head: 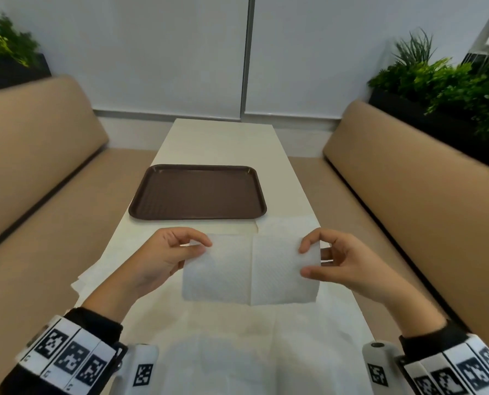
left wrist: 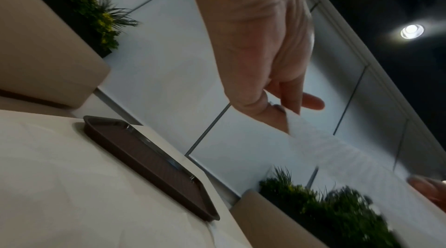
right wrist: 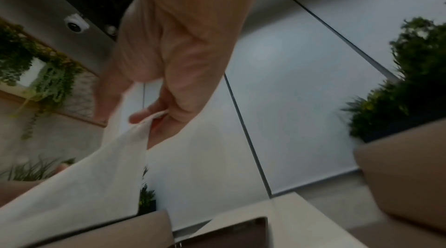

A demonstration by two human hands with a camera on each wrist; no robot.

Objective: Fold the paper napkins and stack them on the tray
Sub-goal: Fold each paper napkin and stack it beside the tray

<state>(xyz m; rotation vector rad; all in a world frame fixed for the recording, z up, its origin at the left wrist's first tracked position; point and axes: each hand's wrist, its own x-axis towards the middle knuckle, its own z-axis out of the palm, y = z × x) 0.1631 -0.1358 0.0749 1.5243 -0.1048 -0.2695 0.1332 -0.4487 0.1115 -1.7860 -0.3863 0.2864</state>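
The left hand and right hand each pinch an upper corner of 1 white napkin, lifted above the table's near end. The brown tray sits mid-table, bare.

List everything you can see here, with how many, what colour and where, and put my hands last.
White paper napkin: one, white, held up above the table with a centre crease.
Other white paper napkins: count unclear, white, lying flat on the table, near side and right of the tray.
Brown plastic tray: one, dark brown, mid-table, nothing on it.
Long table: one, cream, between the benches.
Padded benches: two, tan, either side.
Planters with green plants: two, behind the benches.
Left hand: pinches the napkin's left edge.
Right hand: pinches its right edge.
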